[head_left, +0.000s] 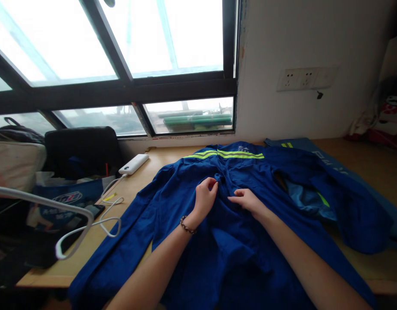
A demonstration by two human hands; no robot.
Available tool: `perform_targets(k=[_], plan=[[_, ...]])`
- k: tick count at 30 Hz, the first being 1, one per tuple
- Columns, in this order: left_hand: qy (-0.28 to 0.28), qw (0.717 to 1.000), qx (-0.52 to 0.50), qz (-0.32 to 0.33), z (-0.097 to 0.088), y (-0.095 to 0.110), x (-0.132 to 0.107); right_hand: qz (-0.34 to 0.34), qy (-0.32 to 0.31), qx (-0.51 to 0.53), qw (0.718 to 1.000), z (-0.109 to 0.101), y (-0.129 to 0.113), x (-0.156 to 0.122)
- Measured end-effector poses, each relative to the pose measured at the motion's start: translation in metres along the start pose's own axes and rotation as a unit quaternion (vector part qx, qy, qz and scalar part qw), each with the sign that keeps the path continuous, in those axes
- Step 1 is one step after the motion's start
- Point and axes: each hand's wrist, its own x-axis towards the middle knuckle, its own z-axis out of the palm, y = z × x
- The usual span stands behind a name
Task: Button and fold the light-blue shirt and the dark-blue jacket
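Wooden desk (172, 158) by window (172, 38): blue jacket (237, 245) is spread under both hands. Its fabric is pinched by the left hand (205, 197); the right hand (247, 200) is laid flat, unclenched, just beside.

A blue cloth work jacket (237, 241) lies spread on the wooden table (373, 172); a white slab-shaped power bank (133, 164) lies left of it, before the black-framed window (172, 88).

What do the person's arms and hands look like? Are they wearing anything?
No sleeves and no gloves show. The left hand has a beaded bracelet, dark with lighter beads, round its wrist. The right hand has no bracelet, and I see no rings.
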Motion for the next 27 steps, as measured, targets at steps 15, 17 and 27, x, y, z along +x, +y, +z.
perform_targets(k=[15, 17, 27], plan=[[-0.207, 0.941, -0.245, -0.104, 0.008, 0.014, -0.008, -0.133, 0.074, 0.062, 0.986, -0.003, -0.009, -0.001], [-0.206, 0.934, -0.266, -0.121, 0.007, 0.015, -0.006, -0.185, 0.101, 0.006, 0.977, -0.003, -0.008, -0.001], [-0.18, 0.945, -0.259, -0.091, 0.011, 0.014, -0.011, -0.264, 0.169, -0.165, 0.935, 0.003, -0.012, -0.009]])
